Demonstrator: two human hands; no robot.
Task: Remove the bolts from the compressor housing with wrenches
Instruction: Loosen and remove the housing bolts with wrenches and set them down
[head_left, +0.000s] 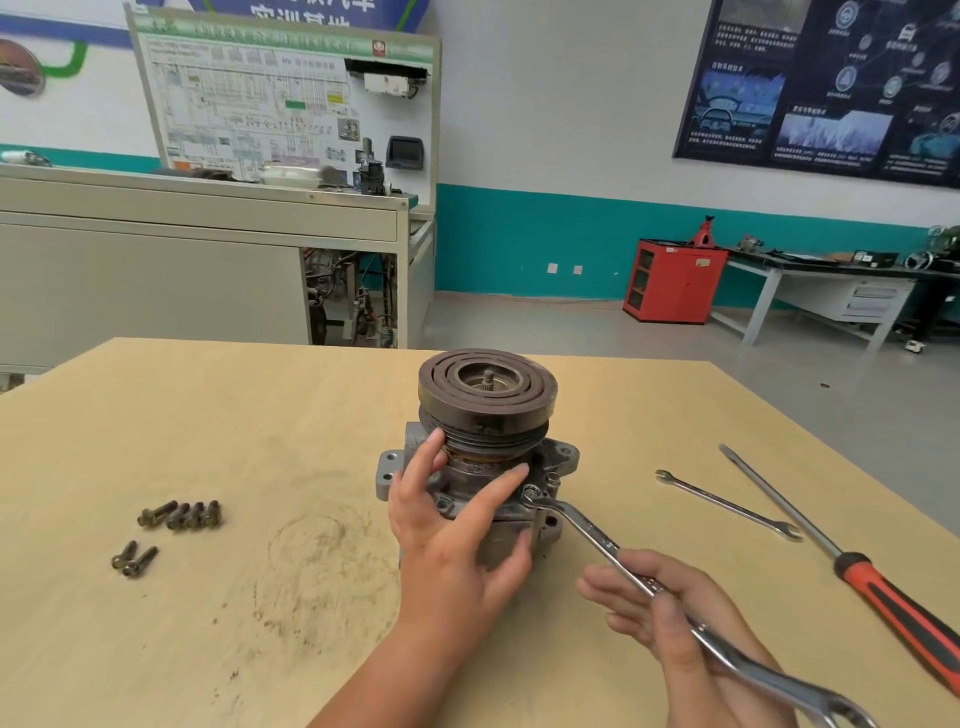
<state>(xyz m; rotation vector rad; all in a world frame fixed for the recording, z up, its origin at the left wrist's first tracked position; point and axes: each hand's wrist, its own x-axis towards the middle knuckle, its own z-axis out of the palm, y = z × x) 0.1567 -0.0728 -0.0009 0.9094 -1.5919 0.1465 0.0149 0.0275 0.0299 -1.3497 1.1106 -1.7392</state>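
**Wrench on a housing bolt, compressor braced by hand**

The compressor (483, 467) stands upright near the middle of the table (208, 415), its dark grooved pulley (487, 389) on top. The left hand (452, 519) grips the housing from the near side: thumb up against the left of the body just under the pulley, fingers spread round the front and right.

The right hand (665, 608) holds a wrench (587, 530) by the middle of its shaft, thumb laid over the top and fingers underneath — a loose pinch more than a fist. The wrench's far end sits on a bolt (531, 491) at the housing's front right flange, just beside the left index fingertip. Its near end sticks out past the wrist toward the lower edge of the view.

Six loose bolts (181, 514) lie well to the left on the table — four side by side, two more just nearer. To the right of the compressor a spare wrench (727, 504) lies flat, and beside it a long screwdriver (831, 551) with a red and black handle, both apart from the hands.
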